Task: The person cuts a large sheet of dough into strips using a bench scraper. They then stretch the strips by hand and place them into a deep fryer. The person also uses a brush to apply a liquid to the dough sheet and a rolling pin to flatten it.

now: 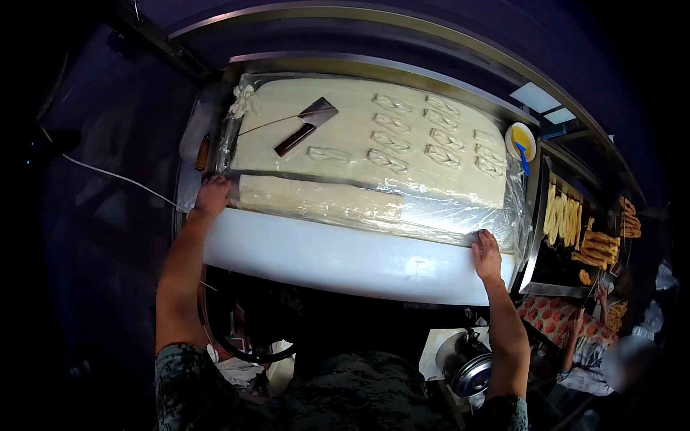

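Observation:
My left hand [213,196] is at the left end of the near edge of a clear plastic film [453,213]. At the right end of that edge, my right hand [487,256] has its fingertips on the film. I cannot tell whether either hand pinches it. The film lies over a strip of dough [318,196]. Behind it a wide sheet of dough [345,99] bears several twisted dough pieces [391,140]. A cleaver [318,111] with a dark handle rests on the sheet, and a thin stick [269,123] crosses its blade.
A white board [334,258] borders the near side. To the right stand a bowl [531,134] with yellow contents and a blue utensil [522,156], then a fryer [544,269] with fried dough sticks [597,250]. Another person's hand [578,320] is beside it. A lidded pot [474,377] stands below.

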`<state>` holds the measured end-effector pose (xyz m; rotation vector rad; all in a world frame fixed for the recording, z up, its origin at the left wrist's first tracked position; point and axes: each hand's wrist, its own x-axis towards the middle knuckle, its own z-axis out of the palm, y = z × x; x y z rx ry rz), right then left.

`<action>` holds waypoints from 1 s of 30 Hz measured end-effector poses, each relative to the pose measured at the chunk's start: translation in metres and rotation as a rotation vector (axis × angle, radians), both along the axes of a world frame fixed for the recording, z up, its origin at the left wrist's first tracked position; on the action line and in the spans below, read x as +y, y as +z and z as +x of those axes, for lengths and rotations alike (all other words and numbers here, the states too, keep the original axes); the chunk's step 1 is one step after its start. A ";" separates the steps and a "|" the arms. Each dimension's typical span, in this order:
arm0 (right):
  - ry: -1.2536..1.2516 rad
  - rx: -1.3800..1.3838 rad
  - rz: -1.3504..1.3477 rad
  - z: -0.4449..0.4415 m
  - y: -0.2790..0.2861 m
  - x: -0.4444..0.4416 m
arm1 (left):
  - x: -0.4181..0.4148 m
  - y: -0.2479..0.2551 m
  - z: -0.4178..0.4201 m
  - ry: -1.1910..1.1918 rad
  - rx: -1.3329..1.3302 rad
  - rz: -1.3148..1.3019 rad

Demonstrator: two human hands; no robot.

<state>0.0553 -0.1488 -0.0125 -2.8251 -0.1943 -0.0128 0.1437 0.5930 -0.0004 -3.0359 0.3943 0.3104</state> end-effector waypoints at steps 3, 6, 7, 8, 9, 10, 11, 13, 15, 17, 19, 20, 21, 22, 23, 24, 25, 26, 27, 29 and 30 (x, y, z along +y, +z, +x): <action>-0.055 -0.078 0.012 0.012 0.022 0.050 | 0.039 -0.009 -0.001 -0.158 -0.100 0.037; 0.110 -0.119 0.181 0.007 0.030 0.093 | 0.056 -0.006 0.001 -0.167 -0.234 -0.089; 0.153 -0.104 0.201 0.000 0.032 0.105 | 0.046 0.009 0.012 -0.118 -0.219 -0.097; 0.182 -0.088 0.205 -0.003 0.033 0.120 | 0.040 0.025 0.017 -0.063 -0.206 -0.096; 0.217 -0.075 0.215 -0.003 0.032 0.134 | 0.039 0.034 0.018 -0.083 -0.182 -0.098; 0.225 -0.102 0.198 -0.006 0.023 0.140 | 0.036 0.043 0.018 -0.103 -0.158 -0.101; 0.224 -0.126 0.202 -0.004 0.022 0.142 | 0.033 0.049 0.018 -0.125 -0.135 -0.103; 0.223 -0.169 0.217 -0.001 0.021 0.150 | 0.025 0.041 -0.004 -0.047 -0.007 -0.203; 0.196 -0.127 0.201 -0.005 0.018 0.148 | 0.002 0.023 -0.034 0.067 0.083 -0.348; 0.189 0.006 0.174 -0.013 0.010 0.137 | -0.026 0.008 -0.059 0.128 0.053 -0.447; 0.119 -0.051 0.089 -0.020 0.013 0.133 | -0.048 -0.003 -0.075 0.110 -0.067 -0.463; 0.089 -0.082 0.047 -0.021 0.015 0.132 | -0.057 -0.007 -0.077 0.135 -0.133 -0.444; 0.089 -0.077 0.015 -0.022 0.014 0.129 | -0.068 -0.009 -0.081 0.160 -0.196 -0.426; 0.089 -0.071 -0.017 -0.022 0.011 0.125 | -0.075 -0.011 -0.084 0.184 -0.260 -0.407; 0.089 -0.066 -0.050 -0.024 0.009 0.122 | -0.080 -0.011 -0.086 0.195 -0.246 -0.413; 0.083 -0.057 -0.043 -0.025 0.011 0.123 | -0.081 -0.011 -0.086 0.205 -0.231 -0.414; 0.077 -0.049 -0.037 -0.026 0.013 0.125 | -0.081 -0.009 -0.088 0.214 -0.216 -0.415; 0.071 -0.040 -0.031 -0.028 0.014 0.126 | -0.080 -0.006 -0.092 0.224 -0.172 -0.374; 0.076 -0.025 -0.034 -0.029 0.016 0.126 | -0.081 -0.002 -0.092 0.232 -0.136 -0.336; 0.085 0.005 -0.040 -0.034 0.019 0.125 | -0.080 -0.002 -0.096 0.226 -0.134 -0.320; 0.091 -0.003 -0.030 -0.035 0.018 0.126 | -0.078 -0.003 -0.104 0.208 -0.163 -0.338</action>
